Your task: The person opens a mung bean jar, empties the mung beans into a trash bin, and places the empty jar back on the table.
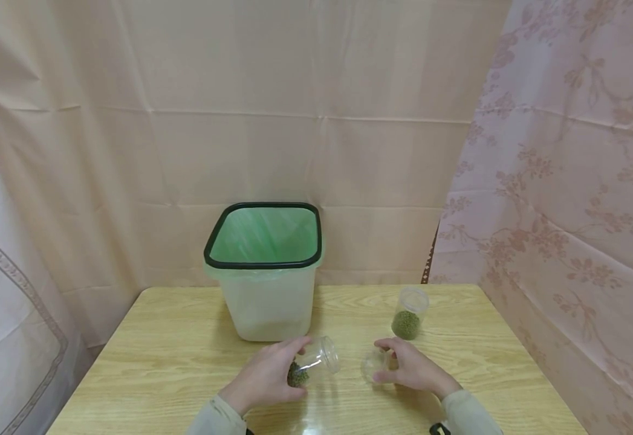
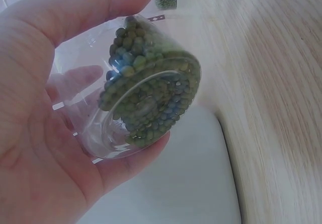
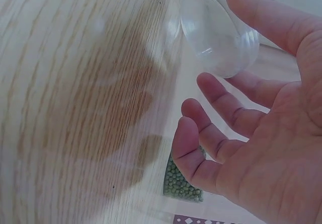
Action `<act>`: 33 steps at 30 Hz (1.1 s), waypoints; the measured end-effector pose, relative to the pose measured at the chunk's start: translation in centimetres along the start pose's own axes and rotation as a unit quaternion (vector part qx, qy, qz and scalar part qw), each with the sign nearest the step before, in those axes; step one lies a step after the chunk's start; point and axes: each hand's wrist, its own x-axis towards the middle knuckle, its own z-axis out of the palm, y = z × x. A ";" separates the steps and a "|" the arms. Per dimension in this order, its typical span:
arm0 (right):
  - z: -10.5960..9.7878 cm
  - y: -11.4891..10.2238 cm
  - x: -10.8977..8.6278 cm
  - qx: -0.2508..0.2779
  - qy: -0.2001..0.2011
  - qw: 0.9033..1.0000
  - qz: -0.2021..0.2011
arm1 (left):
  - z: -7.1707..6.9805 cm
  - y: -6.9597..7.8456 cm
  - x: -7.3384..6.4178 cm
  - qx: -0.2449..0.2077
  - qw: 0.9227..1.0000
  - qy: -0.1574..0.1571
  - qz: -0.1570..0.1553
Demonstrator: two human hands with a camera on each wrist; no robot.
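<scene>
In the head view my left hand (image 1: 272, 373) grips a clear plastic jar (image 1: 316, 357) tipped onto its side, its threaded mouth facing right. Green mung beans (image 2: 146, 103) are heaped against the jar's base, with thumb and fingers wrapped around the wall in the left wrist view. My right hand (image 1: 409, 365) pinches a clear round lid (image 3: 216, 35) between thumb and index finger, a short gap to the right of the jar mouth. The other right fingers are bent and hold nothing. Just behind this hand stands a second jar (image 1: 406, 324), upright and partly filled with mung beans.
A white bin (image 1: 269, 308) with a green liner and a black rim stands at the back left of the wood-grain table (image 1: 147, 344). Beige cloth (image 1: 381, 151) hangs behind the table, and floral pink cloth (image 1: 566, 211) hangs on the right.
</scene>
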 end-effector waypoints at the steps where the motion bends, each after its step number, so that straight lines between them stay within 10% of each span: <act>1: 0.0 0.0 0.0 -0.002 0.000 1.000 -0.001 | 0.0 0.0 0.0 0.003 1.000 0.001 0.001; 33: 0.6 -0.1 0.0 -0.082 0.014 0.996 0.014 | 0.6 0.1 -0.3 -0.010 1.000 0.000 -0.006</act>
